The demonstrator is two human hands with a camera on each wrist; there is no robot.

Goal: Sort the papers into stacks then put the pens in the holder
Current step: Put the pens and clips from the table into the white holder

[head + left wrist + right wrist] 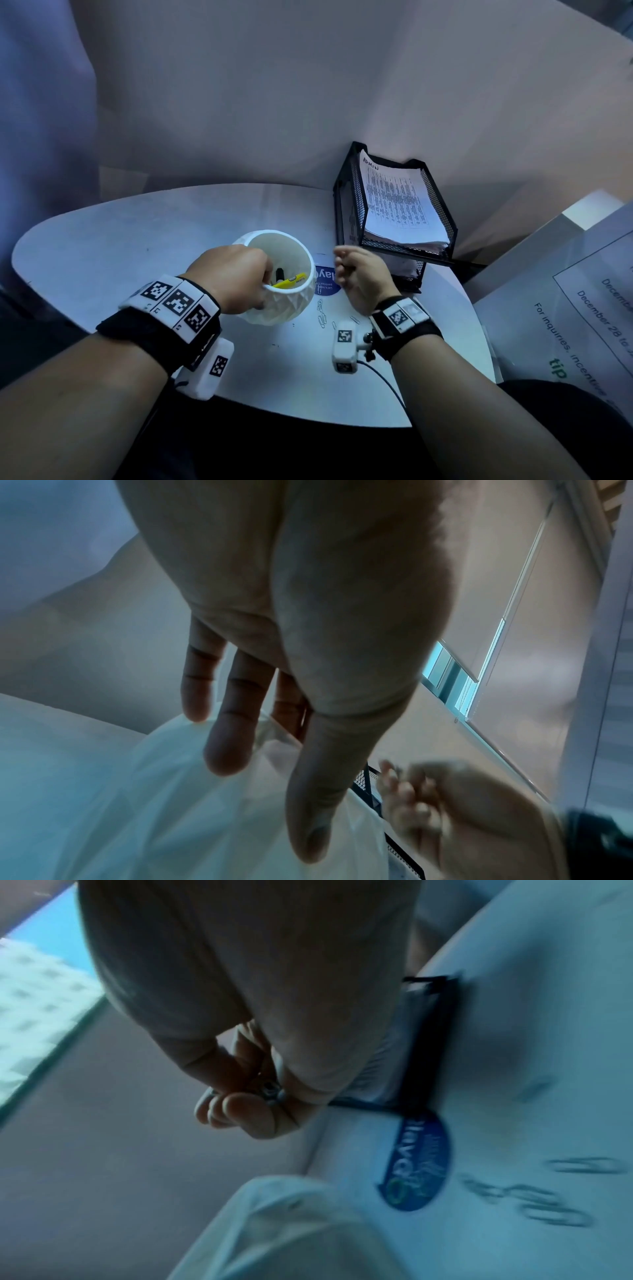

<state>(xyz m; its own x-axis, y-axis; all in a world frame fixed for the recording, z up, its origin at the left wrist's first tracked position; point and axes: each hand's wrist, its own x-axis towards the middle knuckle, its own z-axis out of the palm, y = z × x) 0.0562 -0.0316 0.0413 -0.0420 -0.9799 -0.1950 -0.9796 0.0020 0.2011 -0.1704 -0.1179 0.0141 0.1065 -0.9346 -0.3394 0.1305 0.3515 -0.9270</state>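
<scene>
A white faceted pen holder (287, 305) stands mid-table with a yellow pen (289, 281) and a black pen (280, 274) inside. My left hand (265, 287) grips its near rim, fingers inside and thumb outside; the left wrist view shows the fingers (229, 737) reaching over the holder (171, 804). Just right of the holder, my right hand (346, 270) hovers with curled fingers. In the right wrist view this hand (246, 1110) pinches small metal paper clips (272, 1093). A paper stack (397, 202) lies in the black mesh tray (346, 205).
Loose paper clips (322, 313) lie on the white table (137, 240) in front of a round blue sticker (327, 281). The tray sits at the back right against the wall. A large printed sheet (599, 301) lies on a surface at the right.
</scene>
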